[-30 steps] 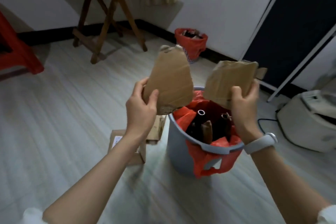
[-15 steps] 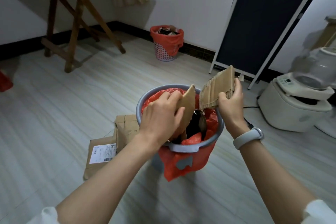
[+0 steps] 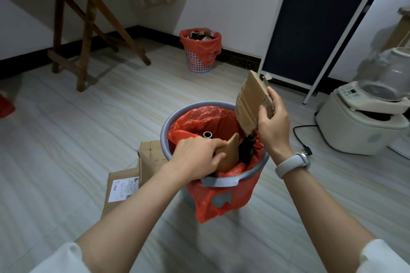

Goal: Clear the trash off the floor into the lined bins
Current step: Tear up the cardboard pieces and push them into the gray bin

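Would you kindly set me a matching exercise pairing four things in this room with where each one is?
Things:
1. flat brown cardboard piece
2. folded corrugated cardboard piece
3. flattened cardboard box with a white label
4. small perforated basket with a red liner

Places:
A. by the far wall
B. on the floor left of the grey bin
C. held above the bin's rim
D. pushed down inside the bin

Pairs: 1-D, 2-C, 3-B, 4-A
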The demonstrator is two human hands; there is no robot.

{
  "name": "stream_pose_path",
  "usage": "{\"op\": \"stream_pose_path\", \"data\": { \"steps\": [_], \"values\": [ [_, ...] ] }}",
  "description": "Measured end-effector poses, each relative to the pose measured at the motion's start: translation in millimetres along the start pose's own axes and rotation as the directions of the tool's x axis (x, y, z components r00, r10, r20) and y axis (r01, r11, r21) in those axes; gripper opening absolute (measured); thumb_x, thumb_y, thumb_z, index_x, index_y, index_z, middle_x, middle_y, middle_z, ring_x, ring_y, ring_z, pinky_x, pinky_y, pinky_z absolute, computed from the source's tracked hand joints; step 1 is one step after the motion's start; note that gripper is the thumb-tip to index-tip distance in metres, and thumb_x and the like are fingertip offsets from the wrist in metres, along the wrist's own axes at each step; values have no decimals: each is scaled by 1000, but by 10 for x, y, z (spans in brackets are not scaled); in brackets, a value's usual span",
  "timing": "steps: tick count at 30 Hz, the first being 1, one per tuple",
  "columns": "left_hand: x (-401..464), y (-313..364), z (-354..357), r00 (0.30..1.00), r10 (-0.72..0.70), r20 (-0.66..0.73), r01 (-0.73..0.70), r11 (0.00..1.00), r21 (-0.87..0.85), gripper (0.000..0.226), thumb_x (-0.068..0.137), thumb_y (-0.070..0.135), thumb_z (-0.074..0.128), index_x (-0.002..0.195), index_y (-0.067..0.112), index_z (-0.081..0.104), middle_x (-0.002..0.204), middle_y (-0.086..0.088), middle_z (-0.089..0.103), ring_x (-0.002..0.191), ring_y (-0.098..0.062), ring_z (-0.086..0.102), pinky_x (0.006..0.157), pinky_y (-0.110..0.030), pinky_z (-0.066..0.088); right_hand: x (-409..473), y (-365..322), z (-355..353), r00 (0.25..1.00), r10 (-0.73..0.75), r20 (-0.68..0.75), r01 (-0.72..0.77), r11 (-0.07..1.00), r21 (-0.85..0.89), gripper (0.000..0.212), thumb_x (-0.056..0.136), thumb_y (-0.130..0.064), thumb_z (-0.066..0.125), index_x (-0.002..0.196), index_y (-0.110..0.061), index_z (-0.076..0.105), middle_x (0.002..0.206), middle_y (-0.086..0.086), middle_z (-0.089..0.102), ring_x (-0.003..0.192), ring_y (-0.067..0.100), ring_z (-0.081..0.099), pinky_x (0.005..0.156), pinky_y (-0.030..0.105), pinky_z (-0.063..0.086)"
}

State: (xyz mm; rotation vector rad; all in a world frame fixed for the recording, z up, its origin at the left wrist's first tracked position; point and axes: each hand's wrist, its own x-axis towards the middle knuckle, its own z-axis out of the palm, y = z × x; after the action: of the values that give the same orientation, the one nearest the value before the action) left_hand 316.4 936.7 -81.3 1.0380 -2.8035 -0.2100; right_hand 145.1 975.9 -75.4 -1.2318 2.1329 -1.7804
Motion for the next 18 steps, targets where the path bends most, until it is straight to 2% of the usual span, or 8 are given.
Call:
{"op": "stream_pose_path", "data": {
  "steps": [5, 8, 10, 11, 13, 16, 18],
  "values": [
    [-138, -106, 147, 1000, -26, -3, 26, 998, 66, 38, 95, 37, 36, 132, 37, 45, 108, 1, 67, 101, -24, 60, 73, -33, 41, -76, 54, 172, 990, -101, 101, 105, 994, -38, 45, 93, -11, 47, 137, -23, 41, 133, 4, 54, 117, 16, 52, 99, 38, 47],
    [-69, -116, 140, 999, -37, 8, 35, 992, 125, 36, 93, 33, 36, 124, 32, 54, 109, -1, 64, 109, -26, 51, 86, -40, 36, -131, 91, 283, 958, -144, 247, 179, 975, -129, 46, 97, -16, 41, 141, -24, 32, 140, 5, 46, 125, 21, 46, 102, 39, 42],
    [-30, -127, 142, 996, -85, 29, 78, 978, 192, 36, 93, 35, 35, 125, 30, 52, 120, -3, 57, 117, -28, 43, 94, -45, 32, -105, 85, 339, 911, -82, 405, 196, 949, -248, 47, 99, -23, 33, 143, -33, 23, 148, 1, 35, 134, 20, 34, 106, 47, 35],
    [-30, -144, 151, 993, -113, 43, 102, 973, 209, 39, 93, 38, 35, 129, 30, 48, 126, -4, 53, 121, -29, 39, 96, -46, 31, -90, 85, 355, 885, -42, 464, 231, 905, -358, 47, 99, -24, 30, 143, -36, 21, 148, -1, 33, 136, 20, 29, 105, 51, 32],
    [-66, -199, 189, 983, -167, 70, 149, 967, 209, 45, 94, 44, 34, 137, 31, 36, 134, -7, 44, 126, -30, 32, 100, -49, 26, -105, 100, 374, 867, 15, 497, 308, 770, -560, 47, 97, -21, 31, 141, -38, 25, 142, 0, 39, 132, 23, 29, 100, 51, 30],
    [-125, -266, 223, 977, -208, 44, 196, 962, 192, 48, 94, 47, 33, 140, 35, 27, 137, -9, 37, 128, -30, 27, 104, -51, 21, -192, 143, 392, 890, 41, 454, 318, 656, -684, 49, 92, -16, 40, 135, -39, 38, 127, 1, 50, 118, 25, 37, 93, 44, 29],
    [-133, -281, 228, 973, -231, 26, 224, 962, 158, 47, 94, 46, 32, 140, 36, 27, 139, -8, 35, 128, -30, 26, 106, -52, 18, -215, 160, 400, 882, 113, 457, 304, 603, -738, 50, 89, -15, 40, 132, -39, 43, 127, -1, 52, 118, 25, 37, 94, 43, 28]
  ]
}}
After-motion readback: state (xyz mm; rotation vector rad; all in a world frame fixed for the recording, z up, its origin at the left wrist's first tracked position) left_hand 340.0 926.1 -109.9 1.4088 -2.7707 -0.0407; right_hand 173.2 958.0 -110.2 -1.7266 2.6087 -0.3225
